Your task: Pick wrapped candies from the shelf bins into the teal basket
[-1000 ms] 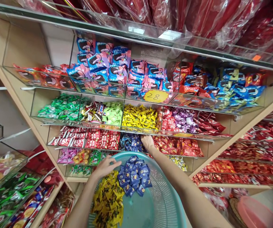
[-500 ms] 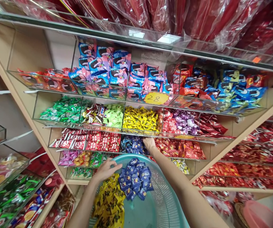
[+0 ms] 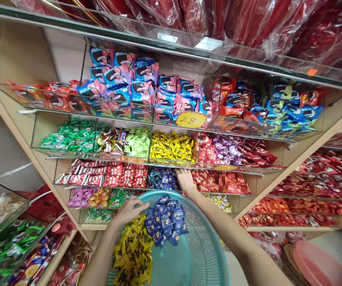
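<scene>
Left hand (image 3: 131, 211): curled at the far left rim of the teal basket (image 3: 171, 266), thumb lying along the edge, grasping it. Right hand (image 3: 186, 180): set into the shelf compartment of blue packets (image 3: 162, 178), at its right end; the fingertips are hidden, so whether anything is grasped cannot be told.

Basket: far rim just in front of that compartment; near edge out of view. Yellow-wrapped sweets (image 3: 133, 250) fill the left, a blue-wrapped heap (image 3: 166, 220) lies at the far middle touching them, and the right and near floor is bare.

Clearance: the right hand works in a narrow opening below the edge of the shelf above. Red packets (image 3: 208, 180) lie just right of it. The right forearm runs beside the basket's right rim.

Markings: a yellow label (image 3: 191, 119) on the upper shelf front reads "28", handwritten. Cookie packets (image 3: 116, 77) picture dark sandwich cookies; their small lettering is unclear. An orange sticker (image 3: 312, 72) is at far right, unreadable.
</scene>
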Tool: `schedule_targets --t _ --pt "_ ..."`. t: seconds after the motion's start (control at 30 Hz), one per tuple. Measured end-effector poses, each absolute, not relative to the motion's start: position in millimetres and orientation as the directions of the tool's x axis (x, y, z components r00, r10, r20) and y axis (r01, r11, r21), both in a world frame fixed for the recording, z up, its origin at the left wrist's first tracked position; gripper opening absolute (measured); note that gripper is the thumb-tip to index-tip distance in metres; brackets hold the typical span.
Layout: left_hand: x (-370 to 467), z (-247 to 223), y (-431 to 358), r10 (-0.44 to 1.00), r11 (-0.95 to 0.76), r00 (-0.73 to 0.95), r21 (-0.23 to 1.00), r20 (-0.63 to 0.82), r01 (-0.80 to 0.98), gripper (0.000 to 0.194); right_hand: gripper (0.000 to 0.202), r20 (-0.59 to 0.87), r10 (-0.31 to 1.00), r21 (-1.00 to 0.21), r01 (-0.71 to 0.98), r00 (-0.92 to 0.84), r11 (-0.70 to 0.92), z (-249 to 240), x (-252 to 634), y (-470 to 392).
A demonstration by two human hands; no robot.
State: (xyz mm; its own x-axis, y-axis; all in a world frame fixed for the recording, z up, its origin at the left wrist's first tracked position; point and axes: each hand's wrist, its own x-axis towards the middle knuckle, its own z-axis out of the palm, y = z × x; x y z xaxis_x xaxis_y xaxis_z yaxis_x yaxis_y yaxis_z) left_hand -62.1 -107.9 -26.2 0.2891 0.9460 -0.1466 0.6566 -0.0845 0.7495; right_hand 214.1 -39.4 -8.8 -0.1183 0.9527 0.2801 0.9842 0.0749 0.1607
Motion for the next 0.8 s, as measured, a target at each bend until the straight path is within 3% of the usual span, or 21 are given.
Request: schedule_targets --t 0.07,0.17,0.23,0.3,0.37,0.43,0.6,0.8 --pt "-62.2 -27.2 -107.5 0.944 -0.111 0.304 0.739 -0.131 0.665 0.053 0.029 0.334 0.941 0.025 0.998 -0.061 0.056 -6.8 216.3 -51.2" --pt "-62.6 -29.8 -106.6 0.941 -0.141 0.319 0.727 -0.113 0.672 0.052 0.023 0.329 0.938 -0.434 0.900 0.109 0.048 -6.1 219.4 -65.8" --pt "-62.6 -30.3 -106.4 0.940 -0.138 0.321 0.726 -0.119 0.673 0.052 0.020 0.188 0.964 -0.759 0.651 0.189 0.021 -7.7 218.7 -74.6" --pt "-62.2 -30.0 -106.2 0.940 -0.124 0.315 0.733 -0.129 0.669 0.052 0.024 0.019 0.987 -0.937 0.348 0.161 -0.039 -10.8 214.5 -84.4" --pt "-61.6 -30.2 -105.8 0.942 -0.108 0.308 0.749 -0.133 0.654 0.053 0.031 -0.078 0.992 -0.985 0.145 0.099 -0.091 -15.3 206.4 -95.9" --pt "-61.0 -32.2 -104.7 0.946 -0.090 0.297 0.771 -0.132 0.631 0.054 0.033 -0.130 0.990 -0.989 0.068 0.056 -0.134 -21.2 194.9 -107.6" --pt "-62.7 -44.0 -99.6 0.951 -0.087 0.288 0.799 -0.110 0.595 0.056 0.025 -0.208 0.977 -0.978 0.034 -0.042 -0.206 -39.4 161.3 -125.8" --pt "-70.5 -54.1 -96.4 0.913 -0.253 0.408 0.788 0.003 0.561 0.041 0.020 -0.186 0.980 -0.982 -0.024 -0.073 -0.189 -53.5 137.7 -125.2"
